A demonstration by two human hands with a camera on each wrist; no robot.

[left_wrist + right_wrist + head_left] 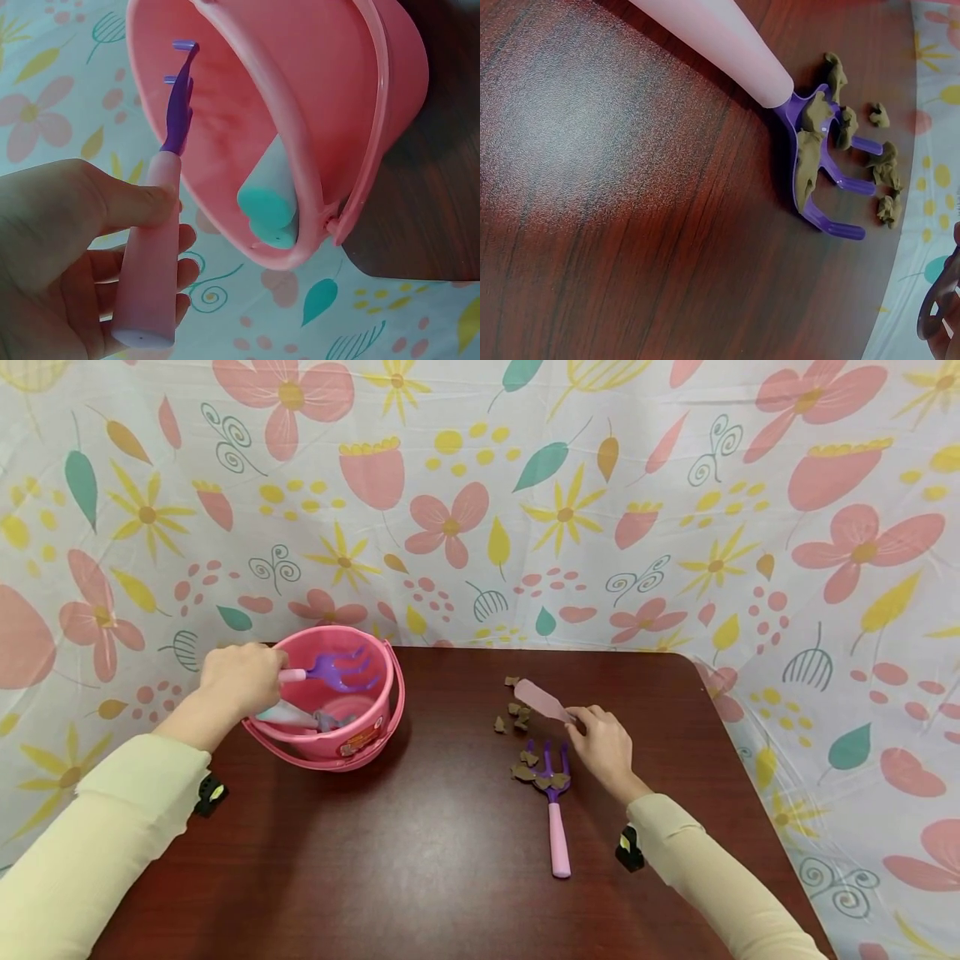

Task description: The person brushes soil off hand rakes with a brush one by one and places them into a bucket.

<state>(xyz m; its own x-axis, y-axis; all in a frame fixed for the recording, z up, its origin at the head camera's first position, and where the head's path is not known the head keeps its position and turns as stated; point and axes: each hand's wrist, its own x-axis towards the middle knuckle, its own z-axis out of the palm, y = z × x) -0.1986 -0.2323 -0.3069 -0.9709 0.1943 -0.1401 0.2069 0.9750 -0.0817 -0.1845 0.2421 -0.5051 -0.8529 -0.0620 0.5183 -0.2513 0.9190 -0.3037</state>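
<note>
My left hand (238,681) grips the pink handle of a toy rake (154,247), thumb on top. Its purple tines reach over the mouth of a pink bucket (300,742). In the bucket lie tools with white and mint handles (268,193). At the right, my right hand (602,750) pinches the end of a flat pink scraper (542,699), its blade slanting up and left over the table. Just left of that hand, a second toy rake (558,839) lies with its tines away from me. Brown clay pieces (808,165) sit on its purple head.
More brown clay bits (517,714) lie beyond the tines, near the scraper blade. The dark wooden table (420,860) ends at a flowered cloth (465,527) behind and on the right. The bucket's pink carrying handle (375,142) hangs down along its near side.
</note>
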